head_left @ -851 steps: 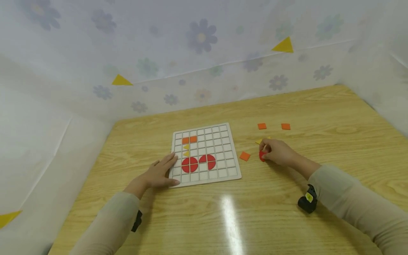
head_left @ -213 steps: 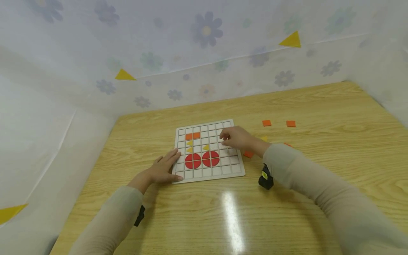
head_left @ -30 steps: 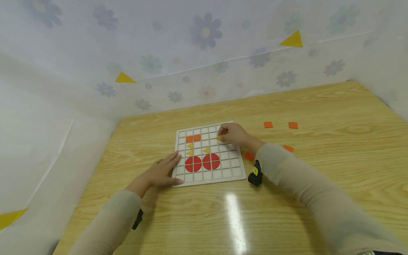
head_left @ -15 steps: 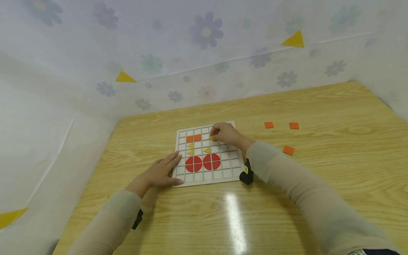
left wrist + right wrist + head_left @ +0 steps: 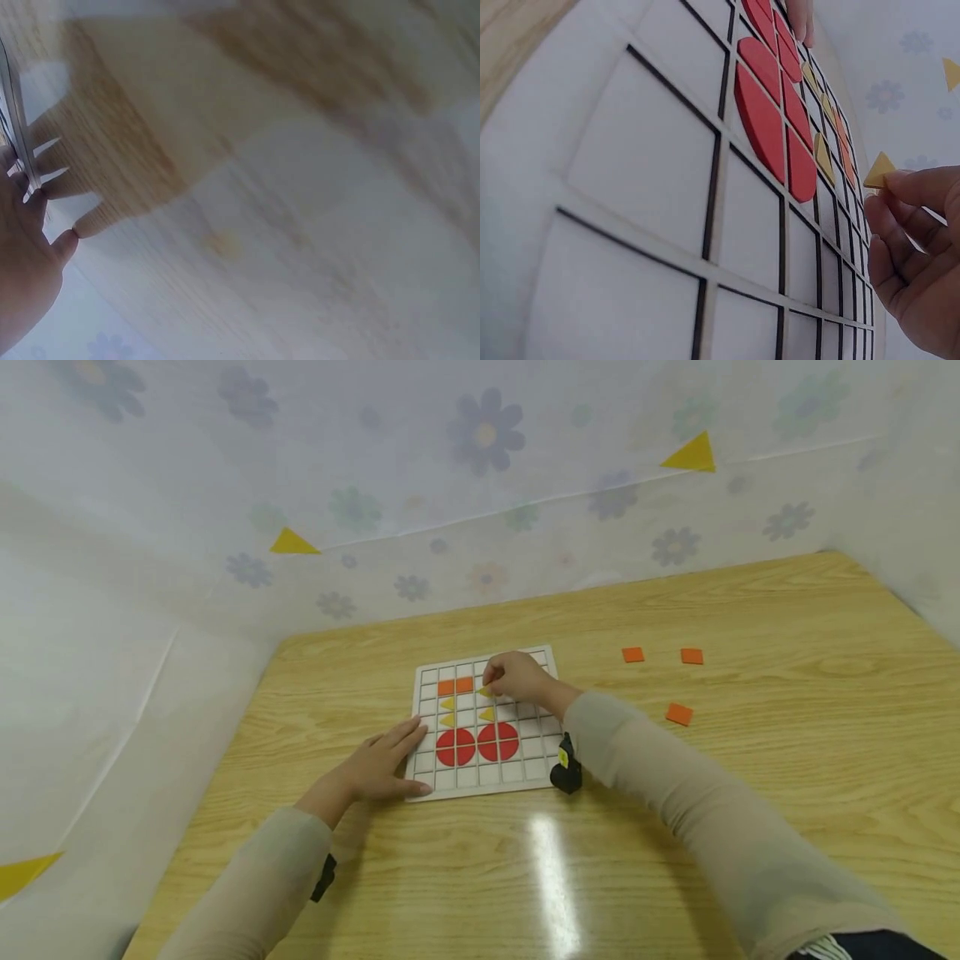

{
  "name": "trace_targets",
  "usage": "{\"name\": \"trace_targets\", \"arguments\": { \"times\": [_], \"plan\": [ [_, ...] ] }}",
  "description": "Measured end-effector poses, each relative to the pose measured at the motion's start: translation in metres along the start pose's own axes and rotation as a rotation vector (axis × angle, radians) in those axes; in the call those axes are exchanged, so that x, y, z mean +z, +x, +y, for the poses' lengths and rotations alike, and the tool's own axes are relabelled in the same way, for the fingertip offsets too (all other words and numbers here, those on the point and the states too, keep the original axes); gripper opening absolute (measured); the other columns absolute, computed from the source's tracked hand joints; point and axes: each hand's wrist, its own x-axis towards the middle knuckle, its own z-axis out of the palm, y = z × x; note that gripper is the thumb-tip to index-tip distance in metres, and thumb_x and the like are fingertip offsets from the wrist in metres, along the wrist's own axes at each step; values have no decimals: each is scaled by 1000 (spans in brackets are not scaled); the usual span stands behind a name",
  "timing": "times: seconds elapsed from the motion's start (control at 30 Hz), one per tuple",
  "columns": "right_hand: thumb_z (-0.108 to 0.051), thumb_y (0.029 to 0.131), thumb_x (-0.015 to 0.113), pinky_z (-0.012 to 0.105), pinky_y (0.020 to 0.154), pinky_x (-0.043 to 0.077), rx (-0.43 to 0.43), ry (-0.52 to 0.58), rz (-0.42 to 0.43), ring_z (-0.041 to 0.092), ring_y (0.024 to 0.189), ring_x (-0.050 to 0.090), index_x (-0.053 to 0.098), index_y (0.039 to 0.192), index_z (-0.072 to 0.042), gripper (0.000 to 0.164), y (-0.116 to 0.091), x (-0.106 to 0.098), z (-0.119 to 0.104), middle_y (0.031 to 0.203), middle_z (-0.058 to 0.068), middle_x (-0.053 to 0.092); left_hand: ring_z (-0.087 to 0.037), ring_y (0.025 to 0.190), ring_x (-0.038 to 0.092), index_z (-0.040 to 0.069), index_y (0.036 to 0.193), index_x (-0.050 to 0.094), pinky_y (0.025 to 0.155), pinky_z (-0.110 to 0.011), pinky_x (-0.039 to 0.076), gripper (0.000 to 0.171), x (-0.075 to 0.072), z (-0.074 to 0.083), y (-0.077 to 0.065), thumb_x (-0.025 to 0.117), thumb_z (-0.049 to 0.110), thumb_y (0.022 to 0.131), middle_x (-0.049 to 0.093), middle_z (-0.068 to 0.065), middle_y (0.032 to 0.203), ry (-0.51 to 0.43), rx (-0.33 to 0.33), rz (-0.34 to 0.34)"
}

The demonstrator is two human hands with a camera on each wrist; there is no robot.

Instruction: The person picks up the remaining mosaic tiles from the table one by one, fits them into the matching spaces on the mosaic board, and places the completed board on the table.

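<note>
A white gridded board (image 5: 491,774) lies on the table. My left hand (image 5: 382,768) rests on its left edge, fingers spread. My right hand (image 5: 519,678) pinches a yellow triangle tile (image 5: 880,171) between thumb and fingers, just above the grid and right of two orange square tiles (image 5: 464,685). Set in the grid below are a left red circle (image 5: 463,739) and a right red circle (image 5: 506,733), both built from quarter pieces. Between the orange and red tiles sit two stacked yellow triangles (image 5: 447,703), with another yellow triangle (image 5: 487,715) to their right.
Loose on the wooden table (image 5: 480,877), right of the board, lie three orange squares (image 5: 679,714). A black wrist camera (image 5: 567,768) on my right wrist hangs over the board's right edge. White flowered cloth (image 5: 420,468) walls the back and sides.
Since the oldest frame, the right red circle has gained its last quarter and a third yellow triangle lies on the grid. Over the last second my right hand has carried another triangle leftward.
</note>
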Motion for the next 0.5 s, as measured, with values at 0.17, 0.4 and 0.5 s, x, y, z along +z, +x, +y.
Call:
{"name": "trace_targets", "arguments": {
  "times": [0.17, 0.4, 0.5],
  "plan": [
    [-8, 83, 56, 28, 59, 43, -2, -20, -22, 18, 72, 53, 60, 86, -6, 5, 3, 3, -2, 82, 5, 58, -22, 129, 8, 14, 140, 13, 99, -45, 14, 93, 2, -1, 0, 46, 66, 71, 5, -4, 144, -12, 7, 10],
    [-7, 82, 57, 29, 61, 43, -5, -93, -41, 18, 73, 52, 61, 84, -6, 5, 7, 5, -2, 81, 4, 58, -21, 129, 8, 14, 140, 12, 99, -45, 14, 93, 2, -3, -1, 46, 66, 71, 4, -3, 144, -11, 3, 12],
    [-6, 81, 57, 29, 63, 43, -21, -135, -49, 18, 74, 51, 61, 84, -6, 4, 7, 6, -1, 82, 4, 58, -20, 129, 8, 15, 140, 12, 99, -45, 14, 92, 2, -3, -2, 46, 66, 71, 4, -3, 144, -12, 2, 13]
  ]
}}
